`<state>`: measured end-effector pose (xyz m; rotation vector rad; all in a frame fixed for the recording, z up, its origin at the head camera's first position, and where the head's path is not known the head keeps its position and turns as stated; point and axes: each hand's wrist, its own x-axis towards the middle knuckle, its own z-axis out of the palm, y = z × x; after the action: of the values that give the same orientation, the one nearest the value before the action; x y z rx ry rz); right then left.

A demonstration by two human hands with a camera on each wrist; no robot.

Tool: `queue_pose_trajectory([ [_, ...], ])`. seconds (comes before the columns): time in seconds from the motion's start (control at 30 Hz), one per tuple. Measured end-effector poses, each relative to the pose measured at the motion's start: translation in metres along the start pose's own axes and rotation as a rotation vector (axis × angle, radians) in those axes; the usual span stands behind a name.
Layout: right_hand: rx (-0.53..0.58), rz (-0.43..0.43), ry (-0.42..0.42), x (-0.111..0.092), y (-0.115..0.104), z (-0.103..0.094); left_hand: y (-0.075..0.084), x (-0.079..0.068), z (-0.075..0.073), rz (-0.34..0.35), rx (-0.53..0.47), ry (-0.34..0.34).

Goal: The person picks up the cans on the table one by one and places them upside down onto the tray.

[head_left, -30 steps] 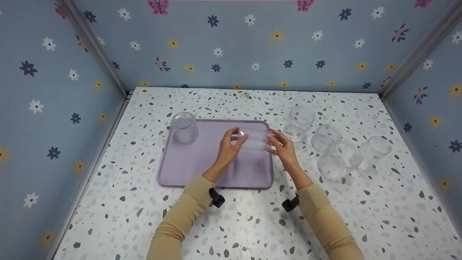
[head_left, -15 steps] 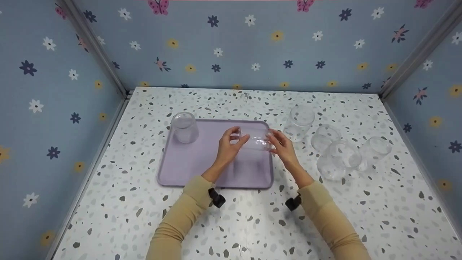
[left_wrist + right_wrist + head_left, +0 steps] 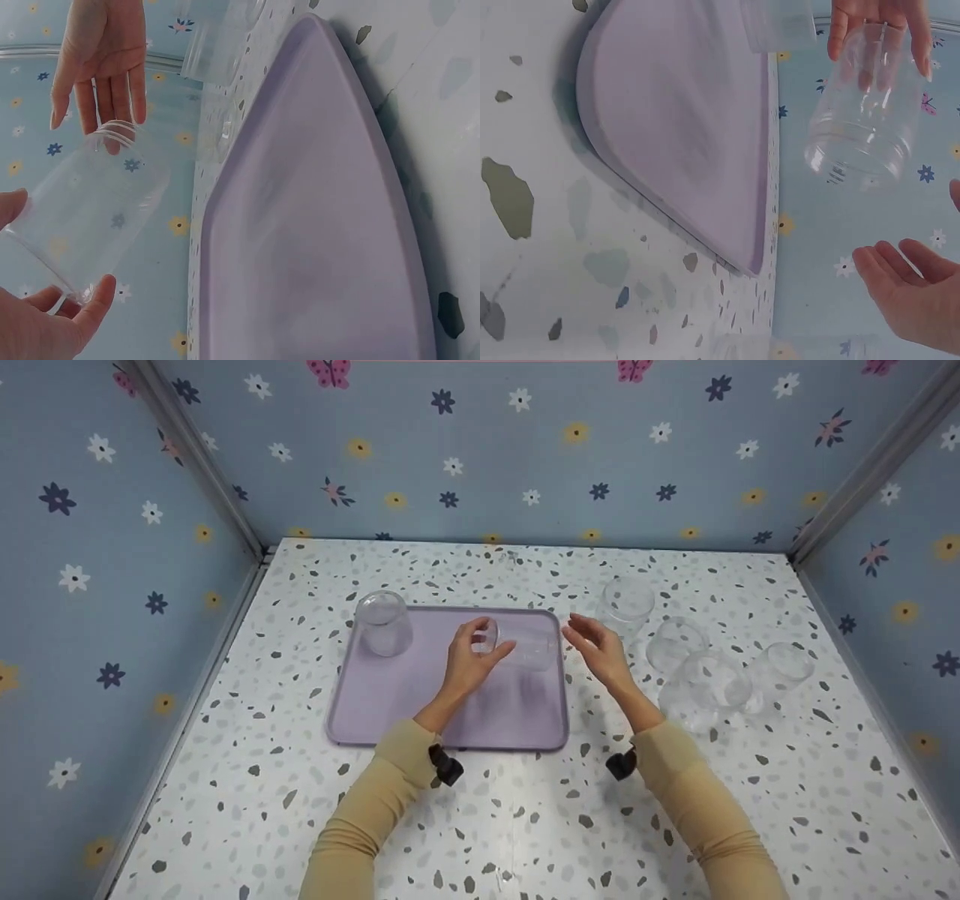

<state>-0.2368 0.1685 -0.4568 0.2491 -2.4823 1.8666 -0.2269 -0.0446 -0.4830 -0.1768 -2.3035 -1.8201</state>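
"Your hands have parted. What changed?"

"Half a second ago both had the clear jar (image 3: 529, 649). Now my right hand (image 3: 600, 649) has let go and drawn back a little, so my left hand (image 3: 469, 660) has it alone."

"What does that mean for the work?"

"The two-handed hold is over, I'd say, and the jar's steadiness depends on one grip. It isn't set down yet."

"How is that grip?"

"Thumb on one side, fingers curled round the other, all at one end. The ringed end points towards my right, with nothing supporting it."

"And the right?"

"Holding nothing. Its fingers are loosely bent, thumb well away from them, facing the ringed end without touching it."

"Where exactly is the jar?"

"On its side in the air, over the right part of the lilac tray (image 3: 405, 697). A second jar (image 3: 386, 630) stands at the tray's far left corner; I can't tell which way up. More clear containers (image 3: 712, 682) are on the speckled table (image 3: 225, 810) to the right, overlapping too much for me to count."
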Motion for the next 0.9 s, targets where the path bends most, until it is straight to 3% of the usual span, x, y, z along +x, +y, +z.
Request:
queue_pose_trajectory([
  [0.07, -0.035, -0.017, 0.011, 0.001, -0.007, -0.003, 0.000, 0.001, -0.002, -0.012, 0.026, 0.006],
  [0.3, -0.118, -0.053, 0.039, 0.017, 0.008, -0.015, -0.003, 0.008, -0.008, -0.027, 0.087, 0.022],
  [0.9, -0.336, -0.098, 0.023, 0.035, -0.003, -0.035, -0.002, 0.032, -0.019, -0.016, 0.313, 0.015],
])
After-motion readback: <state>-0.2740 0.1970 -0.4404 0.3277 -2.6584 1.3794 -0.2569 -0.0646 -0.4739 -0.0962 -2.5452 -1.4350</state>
